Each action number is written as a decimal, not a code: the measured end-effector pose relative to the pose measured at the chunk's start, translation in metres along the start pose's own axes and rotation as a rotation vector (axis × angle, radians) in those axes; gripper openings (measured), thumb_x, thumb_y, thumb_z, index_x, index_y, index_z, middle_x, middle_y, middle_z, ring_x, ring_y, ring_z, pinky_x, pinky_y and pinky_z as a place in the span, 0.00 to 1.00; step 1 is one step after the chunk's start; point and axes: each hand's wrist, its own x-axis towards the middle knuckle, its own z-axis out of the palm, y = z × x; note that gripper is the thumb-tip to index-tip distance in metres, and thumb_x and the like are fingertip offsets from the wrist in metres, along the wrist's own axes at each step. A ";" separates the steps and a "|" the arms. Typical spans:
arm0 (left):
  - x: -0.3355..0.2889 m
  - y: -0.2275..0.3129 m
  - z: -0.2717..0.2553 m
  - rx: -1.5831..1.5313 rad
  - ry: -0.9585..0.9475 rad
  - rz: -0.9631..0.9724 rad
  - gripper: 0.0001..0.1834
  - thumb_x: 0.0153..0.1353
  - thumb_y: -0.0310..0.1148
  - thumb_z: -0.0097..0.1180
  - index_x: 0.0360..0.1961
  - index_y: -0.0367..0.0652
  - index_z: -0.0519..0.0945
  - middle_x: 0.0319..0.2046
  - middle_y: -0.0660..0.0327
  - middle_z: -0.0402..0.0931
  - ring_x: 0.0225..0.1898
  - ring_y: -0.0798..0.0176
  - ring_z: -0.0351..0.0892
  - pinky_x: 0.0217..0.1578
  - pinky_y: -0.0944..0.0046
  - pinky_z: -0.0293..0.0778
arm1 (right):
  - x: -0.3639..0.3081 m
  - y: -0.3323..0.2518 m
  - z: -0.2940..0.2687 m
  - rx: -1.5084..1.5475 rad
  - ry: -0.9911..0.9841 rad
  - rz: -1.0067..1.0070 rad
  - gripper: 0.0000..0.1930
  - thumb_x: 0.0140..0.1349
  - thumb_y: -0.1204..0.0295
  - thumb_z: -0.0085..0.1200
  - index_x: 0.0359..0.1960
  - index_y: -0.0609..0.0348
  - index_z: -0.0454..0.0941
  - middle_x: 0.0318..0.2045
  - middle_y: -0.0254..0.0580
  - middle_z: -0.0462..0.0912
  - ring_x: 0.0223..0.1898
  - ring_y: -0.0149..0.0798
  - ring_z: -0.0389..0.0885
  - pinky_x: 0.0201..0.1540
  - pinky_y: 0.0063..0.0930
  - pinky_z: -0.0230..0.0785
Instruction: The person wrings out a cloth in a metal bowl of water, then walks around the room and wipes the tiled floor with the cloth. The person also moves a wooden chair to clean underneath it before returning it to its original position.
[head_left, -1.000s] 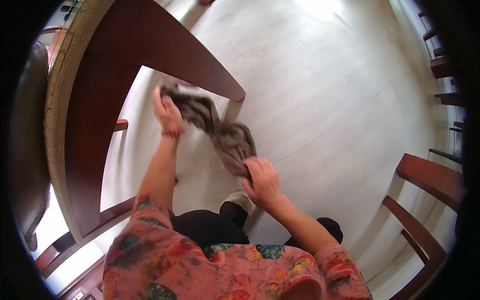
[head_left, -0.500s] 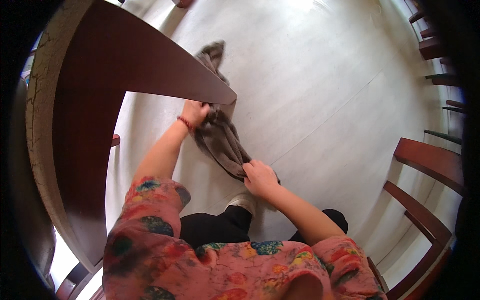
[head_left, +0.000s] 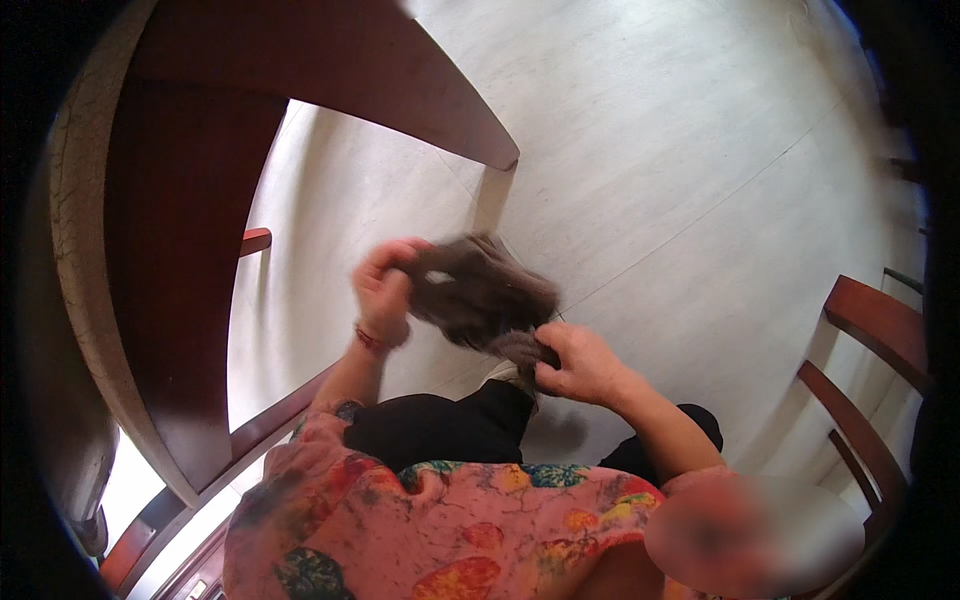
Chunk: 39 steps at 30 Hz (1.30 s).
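Note:
A grey-brown cloth [head_left: 490, 290] hangs bunched between my two hands, above the floor near my foot. My left hand [head_left: 383, 290], with a red bracelet at the wrist, grips the cloth's left end; it is somewhat blurred. At the cloth's lower right end, my right hand [head_left: 580, 362] is closed on a folded bit of it. The dark red wooden furniture piece [head_left: 330, 60] reaches in from the upper left, its pointed corner just beyond the cloth and apart from it.
A wooden chair [head_left: 875, 325] stands at the right. Pale floor [head_left: 660, 180] with thin seams spreads ahead. My shoe [head_left: 512, 375] and black-trousered legs are below the cloth. Another wooden bar [head_left: 256, 241] shows under the furniture at left.
The cloth has come away from the furniture's corner, which it was looped around, and is now gathered nearer to me. My left hand moved back toward me; the right shifted slightly right.

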 end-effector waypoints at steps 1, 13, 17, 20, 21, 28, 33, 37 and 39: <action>0.016 0.003 -0.014 0.065 0.093 0.159 0.14 0.45 0.17 0.36 0.31 0.34 0.74 0.37 0.56 0.75 0.40 0.66 0.72 0.44 0.68 0.68 | 0.005 -0.002 0.001 0.038 0.111 -0.060 0.11 0.47 0.67 0.52 0.28 0.62 0.69 0.29 0.51 0.75 0.34 0.55 0.74 0.36 0.46 0.66; 0.188 -0.088 -0.085 1.442 0.346 0.101 0.29 0.54 0.44 0.50 0.57 0.47 0.66 0.63 0.46 0.52 0.62 0.39 0.50 0.61 0.50 0.51 | 0.076 0.007 0.051 -0.133 0.105 0.001 0.12 0.48 0.69 0.52 0.36 0.57 0.72 0.31 0.49 0.74 0.37 0.53 0.75 0.39 0.44 0.69; 0.151 -0.108 -0.053 1.663 -0.013 0.615 0.23 0.50 0.30 0.49 0.50 0.40 0.71 0.56 0.47 0.62 0.60 0.46 0.55 0.61 0.48 0.49 | 0.047 0.023 0.050 -0.112 0.016 0.057 0.12 0.48 0.67 0.52 0.35 0.57 0.72 0.32 0.50 0.75 0.37 0.53 0.75 0.39 0.45 0.69; 0.071 -0.089 0.039 1.289 -0.172 0.728 0.25 0.40 0.23 0.49 0.46 0.39 0.72 0.54 0.46 0.61 0.46 0.42 0.62 0.49 0.47 0.59 | 0.015 0.039 0.033 -0.170 -0.114 0.148 0.13 0.48 0.66 0.54 0.35 0.57 0.73 0.33 0.50 0.77 0.38 0.53 0.76 0.39 0.45 0.70; 0.039 -0.090 0.045 1.250 -0.284 0.669 0.25 0.40 0.22 0.48 0.45 0.40 0.73 0.54 0.47 0.62 0.49 0.43 0.63 0.52 0.46 0.58 | 0.003 0.039 0.030 -0.186 -0.179 0.150 0.14 0.47 0.65 0.54 0.35 0.57 0.74 0.33 0.50 0.77 0.39 0.53 0.76 0.39 0.45 0.70; -0.020 -0.053 0.100 0.608 -0.722 0.629 0.18 0.39 0.17 0.50 0.34 0.44 0.77 0.46 0.54 0.71 0.47 0.49 0.68 0.49 0.55 0.65 | -0.058 0.038 -0.002 -0.023 -0.295 0.097 0.14 0.47 0.63 0.54 0.32 0.59 0.73 0.30 0.52 0.78 0.36 0.54 0.76 0.38 0.45 0.69; 0.068 -0.009 0.145 0.836 -0.387 0.924 0.19 0.42 0.19 0.51 0.38 0.44 0.75 0.49 0.52 0.67 0.47 0.47 0.66 0.48 0.53 0.64 | -0.055 0.023 -0.030 0.237 0.124 0.110 0.13 0.47 0.67 0.53 0.30 0.63 0.71 0.28 0.54 0.75 0.33 0.57 0.74 0.36 0.44 0.67; 0.119 -0.054 0.159 1.335 -0.249 0.816 0.19 0.48 0.22 0.48 0.44 0.46 0.72 0.49 0.46 0.65 0.42 0.44 0.68 0.44 0.52 0.68 | -0.040 0.040 -0.038 0.346 0.463 0.218 0.13 0.48 0.69 0.50 0.34 0.65 0.73 0.29 0.57 0.75 0.32 0.57 0.74 0.36 0.41 0.67; 0.094 -0.065 0.156 1.384 -0.315 0.852 0.19 0.47 0.22 0.48 0.43 0.46 0.71 0.47 0.43 0.65 0.39 0.42 0.69 0.40 0.50 0.70 | -0.049 0.047 -0.051 0.347 0.409 0.286 0.13 0.48 0.69 0.50 0.34 0.65 0.73 0.27 0.55 0.75 0.30 0.49 0.75 0.35 0.37 0.68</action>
